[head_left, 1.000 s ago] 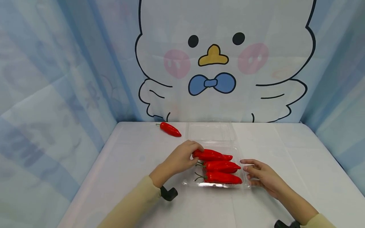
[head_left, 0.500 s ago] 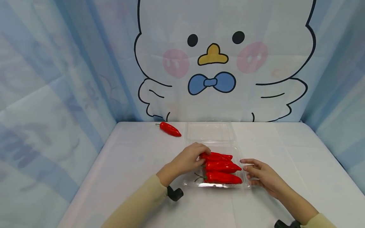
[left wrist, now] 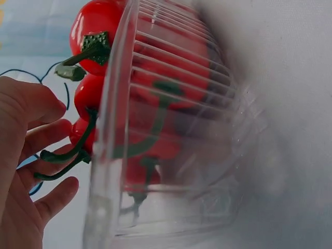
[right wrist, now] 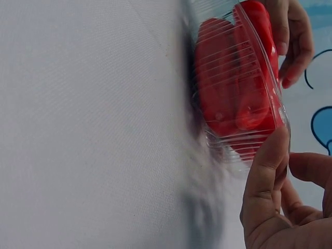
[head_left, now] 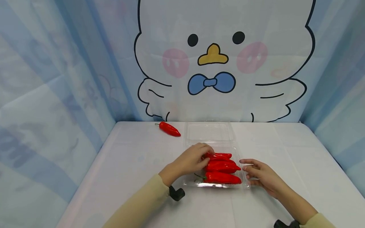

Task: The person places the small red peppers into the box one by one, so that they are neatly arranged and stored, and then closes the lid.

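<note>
Red chili peppers lie side by side in a clear plastic container, stems mostly to the left. My left hand reaches over the container's left side to the farthest peppers. In the left wrist view its fingertips are spread beside the green stems, the thumb apart from the peppers. It covers part of the far peppers in the head view. At the container's right edge is my right hand. The right wrist view shows the container's rim between its finger and thumb.
Another red chili pepper lies at the back left of the white table. The container's clear lid is folded back behind it. A cartoon-printed cloth hangs along the back, with blue curtains at the sides.
My left hand has moved right with the far pepper, now deeper among the others, and its fingers have loosened. The right hand and the container have stayed in place.
</note>
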{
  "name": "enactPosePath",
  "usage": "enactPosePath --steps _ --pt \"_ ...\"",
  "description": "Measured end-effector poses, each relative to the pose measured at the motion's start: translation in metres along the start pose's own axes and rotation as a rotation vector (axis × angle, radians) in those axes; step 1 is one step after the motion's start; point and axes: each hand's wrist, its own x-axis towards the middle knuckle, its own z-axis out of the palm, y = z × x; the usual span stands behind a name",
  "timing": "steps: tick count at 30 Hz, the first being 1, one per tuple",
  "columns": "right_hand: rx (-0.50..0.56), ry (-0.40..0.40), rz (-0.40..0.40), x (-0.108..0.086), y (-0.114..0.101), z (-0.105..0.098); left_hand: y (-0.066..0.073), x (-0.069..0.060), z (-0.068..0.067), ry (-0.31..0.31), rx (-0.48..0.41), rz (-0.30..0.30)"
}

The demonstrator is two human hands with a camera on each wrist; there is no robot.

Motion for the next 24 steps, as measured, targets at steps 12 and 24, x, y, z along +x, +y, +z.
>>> enactPosePath --steps 12,24 --pt "0.001 -0.006 0.006 0.001 0.001 0.0 -0.008 -0.005 -0.004 0.009 -0.006 -0.033" --pt "-0.004 0.001 0.002 0.0 0.0 0.001 -0.033 -0.011 -0.011 0.031 -0.094 -0.091"
